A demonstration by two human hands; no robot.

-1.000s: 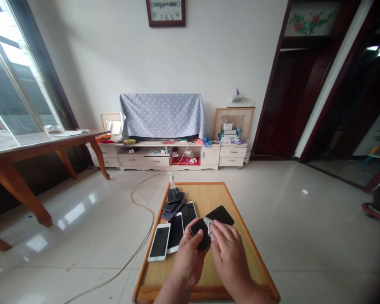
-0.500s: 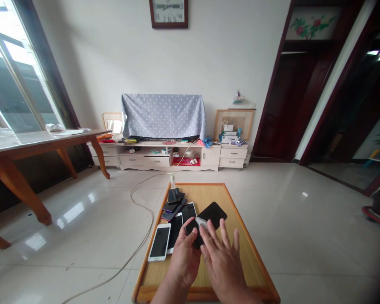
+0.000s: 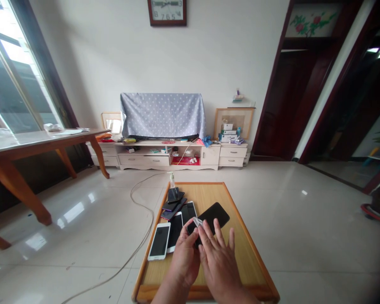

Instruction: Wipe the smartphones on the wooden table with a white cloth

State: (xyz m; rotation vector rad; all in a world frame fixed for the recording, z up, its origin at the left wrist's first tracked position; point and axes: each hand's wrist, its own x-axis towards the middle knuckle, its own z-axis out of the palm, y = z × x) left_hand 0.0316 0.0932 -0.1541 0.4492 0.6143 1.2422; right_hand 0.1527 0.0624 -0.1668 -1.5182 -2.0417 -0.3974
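Note:
My left hand (image 3: 185, 253) grips the near end of a black phone (image 3: 213, 215), holding it just above a low wooden table (image 3: 240, 253). My right hand (image 3: 217, 257) lies over the phone's near half with fingers stretched out, pressing a small grey-white cloth (image 3: 196, 222) against the screen. Only a corner of the cloth shows past the fingertips.
Several more phones lie along the table's left side: a white one (image 3: 160, 240), dark ones (image 3: 176, 231), a stack (image 3: 173, 204) farther back. A small pump bottle (image 3: 171, 180) stands at the far edge. A white cable (image 3: 139, 236) trails over the tiled floor on the left.
My right hand slid left along the phone with the cloth and its fingers spread flat. The phone tilted slightly and shifted a little to the left.

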